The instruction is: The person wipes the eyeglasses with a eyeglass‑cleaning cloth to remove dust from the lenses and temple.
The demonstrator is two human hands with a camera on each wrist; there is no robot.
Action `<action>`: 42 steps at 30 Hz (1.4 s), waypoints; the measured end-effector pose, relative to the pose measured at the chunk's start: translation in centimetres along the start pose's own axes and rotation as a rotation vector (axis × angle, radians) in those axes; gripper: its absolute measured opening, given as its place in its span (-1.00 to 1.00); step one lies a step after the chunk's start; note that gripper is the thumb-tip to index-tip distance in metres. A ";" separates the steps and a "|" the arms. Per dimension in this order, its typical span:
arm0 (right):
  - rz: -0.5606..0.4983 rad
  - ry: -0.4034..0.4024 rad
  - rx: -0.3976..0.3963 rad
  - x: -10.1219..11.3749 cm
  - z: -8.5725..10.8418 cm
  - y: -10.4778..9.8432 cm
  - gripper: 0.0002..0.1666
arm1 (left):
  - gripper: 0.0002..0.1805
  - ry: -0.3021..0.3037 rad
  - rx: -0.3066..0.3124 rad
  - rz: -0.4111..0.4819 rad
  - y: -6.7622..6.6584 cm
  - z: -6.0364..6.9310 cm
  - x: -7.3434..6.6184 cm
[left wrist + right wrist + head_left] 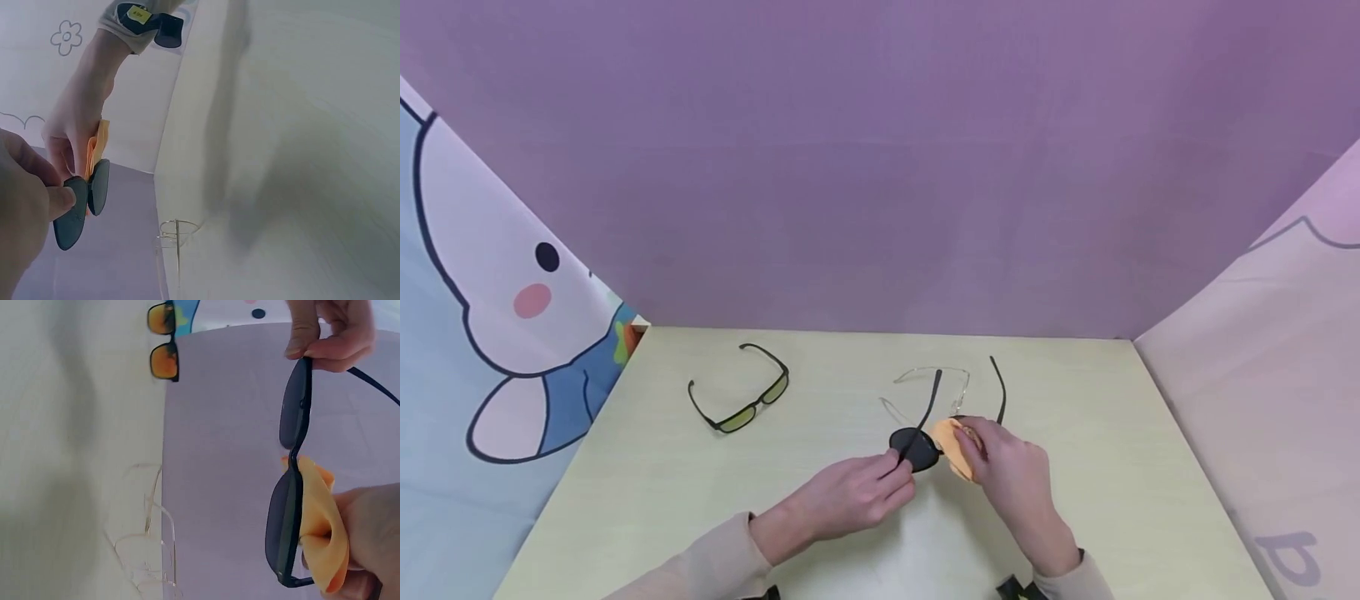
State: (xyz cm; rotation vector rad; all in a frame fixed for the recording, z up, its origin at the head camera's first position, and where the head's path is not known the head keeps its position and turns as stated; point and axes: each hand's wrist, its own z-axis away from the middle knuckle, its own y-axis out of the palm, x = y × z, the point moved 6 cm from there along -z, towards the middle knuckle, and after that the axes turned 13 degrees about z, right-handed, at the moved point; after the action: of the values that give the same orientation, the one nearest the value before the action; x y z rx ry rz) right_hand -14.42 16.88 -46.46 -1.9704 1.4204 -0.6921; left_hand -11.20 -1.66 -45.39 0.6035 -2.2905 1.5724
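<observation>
Dark sunglasses (914,448) with black temples are held up off the table between both hands. My left hand (859,498) pinches them at the outer edge of one lens, as the right wrist view shows, where the sunglasses (294,412) appear edge-on. An orange cloth (322,525) is bunched in my right hand (1011,471), whose fingers grip it against the other lens. In the left wrist view the orange cloth (94,147) lies behind that lens. Part of the right-hand fingers is hidden by the cloth.
Black-framed glasses with yellowish lenses (751,410) lie unfolded on the table's left side. Thin wire-framed glasses (958,383) rest behind the sunglasses. A purple panel (880,167) stands at the table's back edge, with printed cloth walls at both sides.
</observation>
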 end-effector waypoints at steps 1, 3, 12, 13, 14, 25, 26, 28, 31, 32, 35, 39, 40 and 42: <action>0.029 -0.001 0.009 0.1 0.0 0.1 -0.80 | -0.60 0.001 -0.007 0.000 0.0 0.0 0.0; 0.067 0.014 0.038 0.1 0.1 0.3 -0.81 | -0.61 0.009 -0.016 -0.003 0.1 -0.1 -0.1; -0.010 0.087 0.200 0.7 0.2 1.2 -0.86 | -0.57 0.010 -0.012 0.001 0.1 -0.1 -0.2; 0.031 0.080 0.197 0.7 0.3 1.2 -0.87 | -0.55 0.013 -0.017 -0.003 0.1 -0.1 -0.2; 0.074 0.075 0.201 0.6 0.4 1.2 -0.88 | -0.55 0.016 -0.022 -0.005 0.0 -0.1 -0.3; 0.025 0.099 0.296 0.8 -0.1 1.4 -0.88 | -0.57 -0.033 -0.006 0.039 0.1 -0.3 -0.4; 0.064 0.099 0.310 0.8 -0.1 1.4 -0.87 | -0.57 -0.036 -0.009 0.042 0.0 -0.4 -0.4; 0.134 0.098 0.353 0.6 -0.1 1.5 -0.85 | -0.58 -0.037 -0.015 0.043 0.0 -0.4 -0.4; 0.132 0.093 0.427 0.7 0.1 1.9 -0.85 | -0.57 -0.029 -0.021 0.049 0.1 -0.3 -0.6; 0.100 0.088 0.441 0.8 0.1 2.1 -0.87 | -0.56 -0.027 -0.020 0.050 0.2 -0.3 -0.7; 0.003 0.085 0.451 1.1 -0.1 2.3 -0.90 | -0.57 -0.037 -0.006 0.053 0.4 -0.2 -0.7; -0.008 0.096 0.464 0.8 0.0 2.5 -0.89 | -0.58 -0.052 0.000 0.050 0.5 -0.1 -0.7; 0.004 0.102 0.472 0.7 0.1 2.5 -0.90 | -0.59 -0.053 -0.003 0.047 0.5 -0.1 -0.7; 0.032 0.109 0.493 0.4 0.3 2.7 -0.90 | -0.60 -0.047 -0.012 0.044 0.5 0.0 -0.7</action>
State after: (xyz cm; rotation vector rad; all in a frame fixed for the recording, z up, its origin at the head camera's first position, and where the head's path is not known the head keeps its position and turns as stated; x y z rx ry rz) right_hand -15.82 15.93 -48.56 -1.5413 1.1952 -1.0353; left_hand -10.83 -1.36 -46.14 0.5977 -2.3610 1.5796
